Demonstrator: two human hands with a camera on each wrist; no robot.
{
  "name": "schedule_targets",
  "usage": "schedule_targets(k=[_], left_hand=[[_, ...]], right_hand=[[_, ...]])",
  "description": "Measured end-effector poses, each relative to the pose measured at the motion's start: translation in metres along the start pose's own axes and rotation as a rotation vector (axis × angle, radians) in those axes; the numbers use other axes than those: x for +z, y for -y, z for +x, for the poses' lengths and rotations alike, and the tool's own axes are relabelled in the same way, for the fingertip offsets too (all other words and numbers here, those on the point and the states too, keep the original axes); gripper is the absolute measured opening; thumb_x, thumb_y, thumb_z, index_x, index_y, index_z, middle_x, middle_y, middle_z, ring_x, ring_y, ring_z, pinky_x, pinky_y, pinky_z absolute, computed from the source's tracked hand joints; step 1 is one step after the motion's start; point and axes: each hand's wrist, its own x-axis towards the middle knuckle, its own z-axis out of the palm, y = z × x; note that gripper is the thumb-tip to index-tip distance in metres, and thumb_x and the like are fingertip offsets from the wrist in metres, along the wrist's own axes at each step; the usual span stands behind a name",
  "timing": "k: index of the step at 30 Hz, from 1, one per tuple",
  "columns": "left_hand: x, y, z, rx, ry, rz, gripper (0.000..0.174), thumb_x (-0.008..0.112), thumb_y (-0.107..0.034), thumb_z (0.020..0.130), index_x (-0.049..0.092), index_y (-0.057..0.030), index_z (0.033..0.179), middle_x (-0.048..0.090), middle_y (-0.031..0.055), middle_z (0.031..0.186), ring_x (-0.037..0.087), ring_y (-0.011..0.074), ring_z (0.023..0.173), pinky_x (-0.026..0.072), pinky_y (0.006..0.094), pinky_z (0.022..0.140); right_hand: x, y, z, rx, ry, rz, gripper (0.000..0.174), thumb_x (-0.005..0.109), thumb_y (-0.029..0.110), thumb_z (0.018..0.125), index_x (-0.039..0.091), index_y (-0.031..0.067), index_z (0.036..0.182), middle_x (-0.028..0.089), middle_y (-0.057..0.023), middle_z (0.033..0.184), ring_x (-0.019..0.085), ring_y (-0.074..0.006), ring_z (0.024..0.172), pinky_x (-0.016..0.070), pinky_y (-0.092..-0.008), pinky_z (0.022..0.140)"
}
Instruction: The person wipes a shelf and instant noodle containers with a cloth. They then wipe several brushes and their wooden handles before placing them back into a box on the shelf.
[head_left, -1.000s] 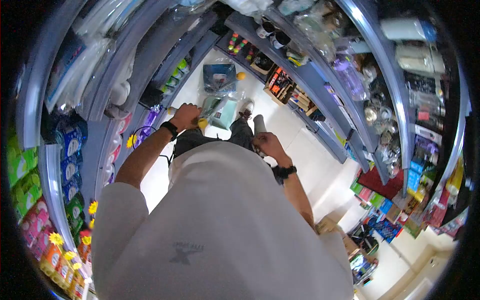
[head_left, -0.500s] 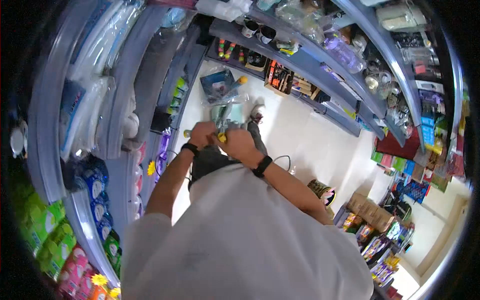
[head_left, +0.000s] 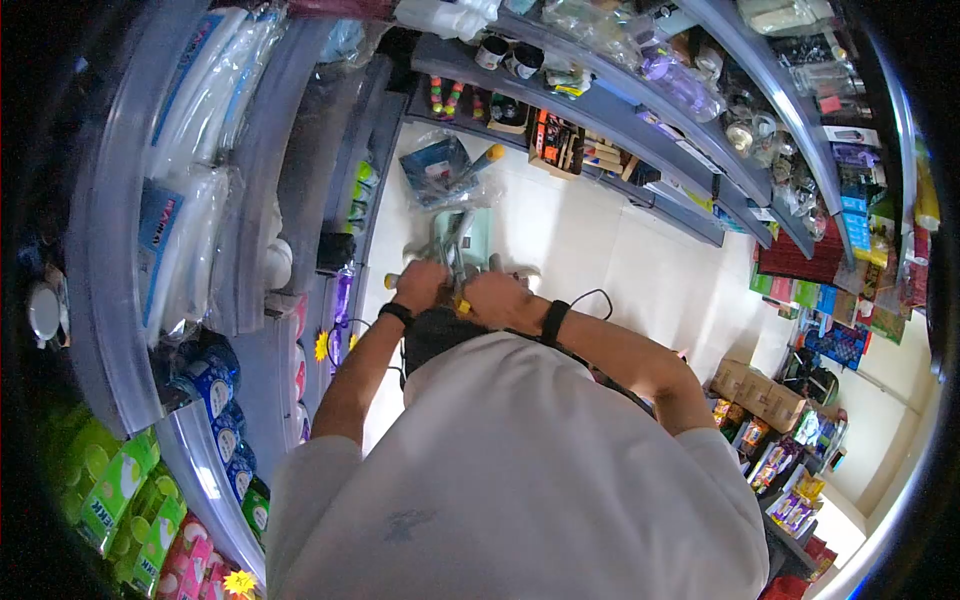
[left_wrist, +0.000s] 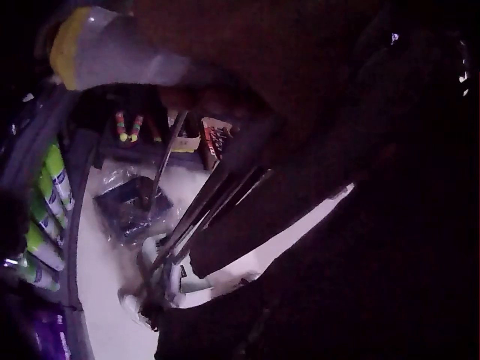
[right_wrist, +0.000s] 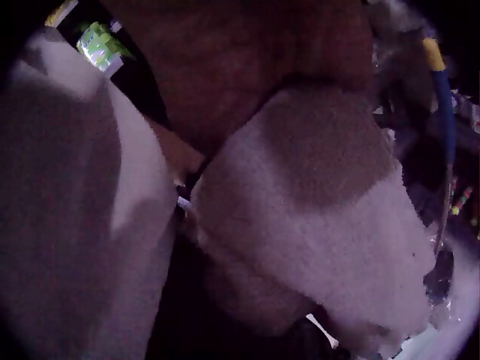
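Note:
In the head view, my left hand [head_left: 423, 287] grips a tool handle with a yellow end [head_left: 391, 282]. The left wrist view shows this pale handle [left_wrist: 124, 52] with long thin metal shafts [left_wrist: 199, 214] slanting down below the hand. Greyish metal tool heads [head_left: 453, 238] lie ahead of both hands. My right hand [head_left: 497, 300] is close beside the left, fingers curled, with a yellow handle end [head_left: 462, 304] at its inner side. Pale grey cloth [right_wrist: 315, 217] bunches under it in the right wrist view; its fingertips are hidden.
A plastic-wrapped blue packet [head_left: 440, 165] is ahead on the floor [head_left: 590, 235], with a blue tool handle [right_wrist: 445, 97] tipped in yellow near it. Stocked shelves line both sides. A cardboard box [head_left: 757, 393] stands at the right, and an orange-and-black boxed assortment [head_left: 556, 140] sits low ahead.
The right hand has come across from the right side to meet the left hand at the tools. The view has turned a little, so the shelves shift.

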Motion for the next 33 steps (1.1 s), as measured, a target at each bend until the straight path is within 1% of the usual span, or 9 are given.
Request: schedule_targets(k=[18, 21, 23, 25, 27, 28, 29, 31, 33], left_hand=[[0.012, 0.017, 0.015, -0.007, -0.113, -0.099, 0.015, 0.062, -0.023, 0.077, 0.06, -0.0084, 0.082, 0.065, 0.0135, 0.071, 0.066, 0.0328, 0.069, 0.0505, 0.0459, 0.063], [0.01, 0.016, 0.016, -0.151, 0.05, -0.034, 0.013, 0.057, -0.021, 0.082, 0.059, -0.0092, 0.081, 0.065, 0.0126, 0.071, 0.066, 0.0327, 0.069, 0.0499, 0.0465, 0.062], [0.023, 0.027, 0.018, -0.133, 0.156, 0.066, 0.01, 0.053, -0.018, 0.084, 0.059, -0.0103, 0.081, 0.065, 0.0118, 0.071, 0.066, 0.0324, 0.07, 0.0494, 0.0462, 0.061], [0.03, 0.027, 0.017, -0.135, 0.105, 0.083, 0.008, 0.052, -0.016, 0.083, 0.059, -0.0112, 0.081, 0.064, 0.0109, 0.07, 0.066, 0.0317, 0.067, 0.0487, 0.045, 0.057], [0.026, 0.014, 0.015, -0.151, 0.089, 0.104, 0.006, 0.054, -0.013, 0.078, 0.059, -0.0112, 0.079, 0.063, 0.0106, 0.066, 0.064, 0.0315, 0.061, 0.0477, 0.0442, 0.053], [0.024, 0.01, 0.014, -0.136, 0.075, 0.038, 0.005, 0.055, -0.013, 0.077, 0.059, -0.0107, 0.08, 0.063, 0.0111, 0.066, 0.064, 0.0321, 0.061, 0.0478, 0.0451, 0.053], [0.017, 0.003, 0.018, -0.125, 0.057, -0.032, 0.006, 0.057, -0.013, 0.076, 0.059, -0.0102, 0.08, 0.063, 0.0116, 0.067, 0.063, 0.0327, 0.061, 0.0478, 0.046, 0.053], [0.013, -0.004, 0.013, -0.178, 0.153, -0.001, 0.009, 0.058, -0.012, 0.076, 0.061, -0.0093, 0.085, 0.065, 0.0132, 0.071, 0.065, 0.0333, 0.064, 0.0495, 0.0454, 0.055], [0.018, 0.003, 0.011, -0.289, 0.321, 0.018, 0.035, 0.064, -0.041, 0.079, 0.063, -0.0071, 0.087, 0.065, 0.0163, 0.071, 0.065, 0.036, 0.068, 0.0508, 0.0471, 0.058]], right_hand=[[0.023, -0.026, -0.002, 0.235, -0.326, 0.303, 0.052, 0.057, 0.048, 0.087, 0.064, -0.0023, 0.079, 0.063, -0.0213, 0.067, 0.065, -0.0356, 0.068, 0.0532, -0.0436, 0.066], [0.088, -0.091, 0.015, -0.081, -0.122, 0.799, 0.047, 0.054, 0.042, 0.091, 0.065, -0.0031, 0.09, 0.065, -0.0242, 0.08, 0.067, -0.0317, 0.079, 0.0537, -0.0402, 0.076], [0.178, -0.143, 0.048, -0.301, -0.46, 0.55, 0.044, 0.05, 0.038, 0.095, 0.062, -0.0021, 0.107, 0.065, -0.0232, 0.099, 0.066, -0.0272, 0.088, 0.0526, -0.0381, 0.085], [0.22, -0.158, 0.067, 0.307, -0.366, 2.147, 0.045, 0.049, 0.036, 0.096, 0.055, 0.0004, 0.122, 0.063, -0.02, 0.111, 0.065, -0.0252, 0.094, 0.0525, -0.0371, 0.089], [0.179, -0.153, 0.068, 0.367, -0.24, 2.589, 0.047, 0.048, 0.036, 0.096, 0.052, 0.0014, 0.127, 0.063, -0.0169, 0.112, 0.064, -0.0255, 0.097, 0.052, -0.0388, 0.089], [0.267, -0.166, 0.13, 0.403, -0.128, 2.264, 0.054, 0.055, 0.037, 0.09, 0.049, 0.0002, 0.129, 0.064, -0.0201, 0.11, 0.064, -0.0282, 0.099, 0.0516, -0.0384, 0.089], [0.24, -0.155, 0.122, 0.225, -0.408, 1.499, 0.065, 0.064, 0.04, 0.083, 0.048, -0.0019, 0.129, 0.065, -0.0225, 0.102, 0.064, -0.0313, 0.096, 0.0514, -0.04, 0.086], [0.161, -0.14, 0.109, 0.293, -0.018, 0.674, 0.072, 0.07, 0.042, 0.076, 0.048, 0.0011, 0.131, 0.064, -0.0234, 0.094, 0.064, -0.0329, 0.092, 0.0509, -0.0413, 0.084], [0.251, -0.148, 0.161, 0.278, -0.227, 0.846, 0.053, 0.061, 0.037, 0.084, 0.052, 0.0026, 0.123, 0.065, -0.0214, 0.088, 0.065, -0.0343, 0.086, 0.0513, -0.0436, 0.079]])
